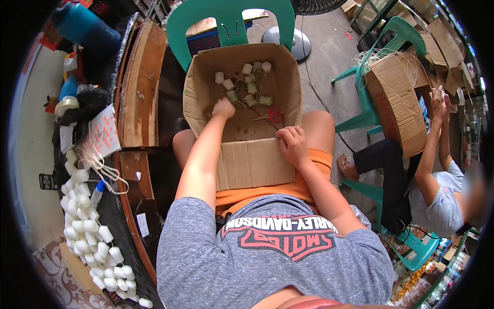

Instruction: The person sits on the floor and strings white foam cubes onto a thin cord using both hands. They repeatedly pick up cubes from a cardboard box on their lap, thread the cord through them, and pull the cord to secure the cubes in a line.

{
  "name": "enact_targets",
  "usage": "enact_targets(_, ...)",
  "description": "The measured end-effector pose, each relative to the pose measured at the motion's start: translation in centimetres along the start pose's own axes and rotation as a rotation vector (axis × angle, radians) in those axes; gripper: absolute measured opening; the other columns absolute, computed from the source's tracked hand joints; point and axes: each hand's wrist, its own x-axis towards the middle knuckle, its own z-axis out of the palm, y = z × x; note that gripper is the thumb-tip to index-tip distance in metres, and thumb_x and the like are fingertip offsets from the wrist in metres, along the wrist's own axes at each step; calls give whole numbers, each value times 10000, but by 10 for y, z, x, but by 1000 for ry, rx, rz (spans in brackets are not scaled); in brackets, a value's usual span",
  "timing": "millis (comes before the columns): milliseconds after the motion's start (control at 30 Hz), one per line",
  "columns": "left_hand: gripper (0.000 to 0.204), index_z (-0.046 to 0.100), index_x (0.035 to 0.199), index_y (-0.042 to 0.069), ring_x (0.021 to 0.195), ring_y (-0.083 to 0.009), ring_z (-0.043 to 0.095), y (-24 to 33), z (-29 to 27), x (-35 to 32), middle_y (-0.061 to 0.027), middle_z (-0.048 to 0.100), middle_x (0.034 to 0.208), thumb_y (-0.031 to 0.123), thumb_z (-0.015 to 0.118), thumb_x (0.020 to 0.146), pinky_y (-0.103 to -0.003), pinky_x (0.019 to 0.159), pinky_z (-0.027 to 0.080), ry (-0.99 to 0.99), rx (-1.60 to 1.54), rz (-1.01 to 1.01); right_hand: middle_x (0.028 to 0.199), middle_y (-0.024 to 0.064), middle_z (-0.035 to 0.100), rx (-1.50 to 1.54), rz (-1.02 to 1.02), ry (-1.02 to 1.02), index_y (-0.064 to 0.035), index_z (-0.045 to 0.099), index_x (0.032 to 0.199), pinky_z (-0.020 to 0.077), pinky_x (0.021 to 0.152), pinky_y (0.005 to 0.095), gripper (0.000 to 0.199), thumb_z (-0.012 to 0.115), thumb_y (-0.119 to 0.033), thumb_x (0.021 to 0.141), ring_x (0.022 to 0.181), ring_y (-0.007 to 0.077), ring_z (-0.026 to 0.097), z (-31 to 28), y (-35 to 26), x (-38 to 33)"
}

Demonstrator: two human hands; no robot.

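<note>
A cardboard box [242,170] stands open between my knees, against a green plastic chair. Down inside it, my left hand [224,108] is closed beside a few strung cylinders; what its fingers hold is hidden. Pale green cylinders [250,88] and white cylinders [219,78] lie in a loose group on the box bottom, with thin string running among them. Red-handled scissors [274,114] rest near the box's right wall. My right hand [292,141] grips the near right edge of the box, fingers bent over the rim.
On my left, a heap of white cylinders [85,226] covers a black surface beside a tape roll [67,105] and a blue bottle [87,28]. A green chair [231,26] stands ahead. To the right, a seated person [437,195] works at another box [396,103].
</note>
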Motion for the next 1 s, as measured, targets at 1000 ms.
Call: enact_targets(1000,220,507,1010,61,724,-55,467,34,-97,-181,22,510,838,264,547,935,-230,604,431,-553,-847,310,862,79,601,317,315,-335,-91,567,1094,439,779,400,330,607,-111,766,883,285,563,0,-37,31)
